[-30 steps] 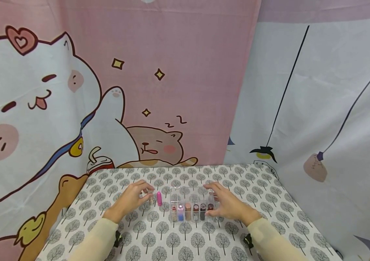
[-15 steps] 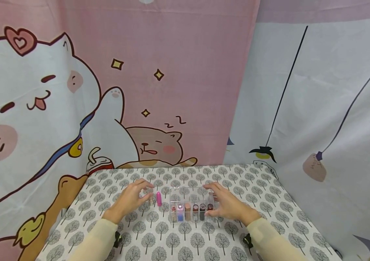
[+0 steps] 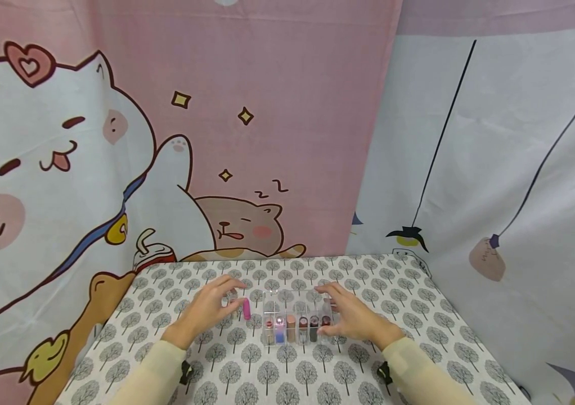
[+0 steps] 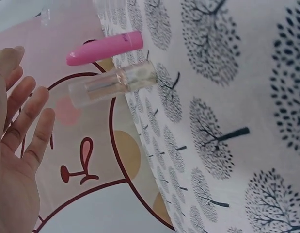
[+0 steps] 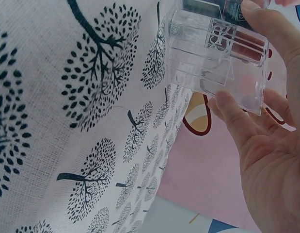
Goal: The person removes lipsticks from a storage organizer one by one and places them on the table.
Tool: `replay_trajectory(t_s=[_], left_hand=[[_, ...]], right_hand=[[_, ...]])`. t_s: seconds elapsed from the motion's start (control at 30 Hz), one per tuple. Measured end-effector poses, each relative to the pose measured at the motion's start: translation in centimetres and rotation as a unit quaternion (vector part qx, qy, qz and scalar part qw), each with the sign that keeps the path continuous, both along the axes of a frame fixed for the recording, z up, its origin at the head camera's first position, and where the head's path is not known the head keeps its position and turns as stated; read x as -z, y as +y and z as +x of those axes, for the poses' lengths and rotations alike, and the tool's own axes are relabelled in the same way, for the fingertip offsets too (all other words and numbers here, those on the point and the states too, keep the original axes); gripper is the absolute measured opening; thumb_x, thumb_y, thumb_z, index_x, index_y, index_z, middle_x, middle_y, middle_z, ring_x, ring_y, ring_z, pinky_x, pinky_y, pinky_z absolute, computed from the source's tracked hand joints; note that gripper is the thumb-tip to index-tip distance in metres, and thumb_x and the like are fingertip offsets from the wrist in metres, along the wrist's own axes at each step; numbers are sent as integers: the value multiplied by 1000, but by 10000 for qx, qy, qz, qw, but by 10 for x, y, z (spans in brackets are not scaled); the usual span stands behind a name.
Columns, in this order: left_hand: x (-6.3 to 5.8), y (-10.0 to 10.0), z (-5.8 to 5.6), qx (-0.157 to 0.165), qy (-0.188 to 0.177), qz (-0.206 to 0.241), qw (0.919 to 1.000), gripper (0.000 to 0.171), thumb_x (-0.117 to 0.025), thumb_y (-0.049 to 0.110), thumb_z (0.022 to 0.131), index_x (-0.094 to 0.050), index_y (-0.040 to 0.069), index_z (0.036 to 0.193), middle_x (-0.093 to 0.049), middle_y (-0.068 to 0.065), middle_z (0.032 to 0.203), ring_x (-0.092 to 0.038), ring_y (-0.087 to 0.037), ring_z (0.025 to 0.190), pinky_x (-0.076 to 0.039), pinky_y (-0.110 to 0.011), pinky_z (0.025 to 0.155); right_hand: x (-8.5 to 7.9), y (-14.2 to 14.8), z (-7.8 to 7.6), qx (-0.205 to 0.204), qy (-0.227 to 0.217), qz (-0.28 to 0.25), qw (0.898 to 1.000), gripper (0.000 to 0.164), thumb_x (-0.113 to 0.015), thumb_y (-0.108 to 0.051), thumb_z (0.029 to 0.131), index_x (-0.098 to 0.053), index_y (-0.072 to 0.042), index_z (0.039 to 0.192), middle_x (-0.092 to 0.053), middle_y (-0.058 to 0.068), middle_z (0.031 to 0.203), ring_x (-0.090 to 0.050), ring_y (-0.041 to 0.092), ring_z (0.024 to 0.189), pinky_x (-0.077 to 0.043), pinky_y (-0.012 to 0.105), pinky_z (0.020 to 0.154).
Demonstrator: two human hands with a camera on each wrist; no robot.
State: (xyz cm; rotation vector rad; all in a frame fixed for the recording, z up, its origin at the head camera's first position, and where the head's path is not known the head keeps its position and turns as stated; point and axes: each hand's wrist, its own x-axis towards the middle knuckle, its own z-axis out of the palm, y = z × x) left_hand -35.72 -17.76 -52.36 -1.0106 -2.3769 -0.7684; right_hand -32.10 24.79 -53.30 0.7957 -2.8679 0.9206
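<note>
My left hand (image 3: 210, 306) hovers over the tablecloth with its fingers spread, holding nothing. In the left wrist view its fingers stand apart from a bright pink bullet-shaped tube (image 4: 106, 48) and a clear-capped lipstick tube (image 4: 108, 87), both upright on the cloth. A clear plastic lipstick organizer (image 3: 284, 301) sits to the right of these tubes, its front row filled with several lipsticks (image 3: 291, 329) in different colours. My right hand (image 3: 355, 318) grips the organizer's right end, thumb at the front and fingers at the back wall. Its empty rear compartments show in the right wrist view.
A white tablecloth (image 3: 287, 371) printed with grey trees covers the table. Behind it hangs a pink cartoon-cat curtain (image 3: 297, 140), and a pale curtain (image 3: 530, 169) borders the right side.
My left hand has shifted slightly right, and its fingertips now overlap the pink tube's top in the head view. The right hand and the organizer have stayed put.
</note>
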Motion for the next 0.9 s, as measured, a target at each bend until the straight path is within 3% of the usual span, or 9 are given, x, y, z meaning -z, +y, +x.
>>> replay_trajectory(t_s=[0.27, 0.43, 0.6, 0.8, 0.9], left_hand=[[-2, 11, 1, 474, 394, -10, 9981, 35, -94, 12, 98, -82, 10, 131, -83, -5, 125, -81, -22, 99, -75, -37, 82], [-4, 18, 4, 659, 321, -36, 9973, 33, -94, 15, 100, -83, 9, 131, -83, -5, 126, -82, -22, 100, -73, -29, 79], [-5, 24, 7, 940, 161, -57, 9954, 33, -92, 14, 101, -82, 7, 131, -83, -6, 128, -80, -12, 95, -74, -30, 81], [-5, 29, 13, 876, 74, -338, 9956, 33, -91, 21, 102, -82, 13, 133, -83, 0, 129, -72, 2, 93, -69, -17, 83], [-5, 31, 15, 828, 59, -484, 9954, 33, -92, 25, 102, -82, 17, 133, -83, 2, 130, -68, 6, 91, -67, -17, 81]], right_hand=[[0, 0, 0, 35, -71, -24, 10000, 108, -103, -44, 88, -46, -15, 175, -50, 15, 179, -74, 45, 141, -67, 64, 116], [1, 0, 0, 41, -1, -2, 10000, 109, -104, -43, 87, -47, -14, 174, -52, 17, 176, -75, 46, 138, -70, 62, 112], [0, 0, -1, 96, -9, 41, 9999, 109, -105, -44, 86, -47, -15, 174, -53, 16, 175, -74, 44, 138, -69, 63, 113], [-1, -1, -1, 115, -27, 10, 9999, 110, -105, -45, 85, -47, -14, 174, -54, 15, 175, -73, 44, 141, -67, 66, 116], [0, -1, 0, 91, -107, -92, 9999, 109, -105, -43, 86, -47, -14, 174, -53, 16, 175, -73, 46, 141, -69, 61, 114]])
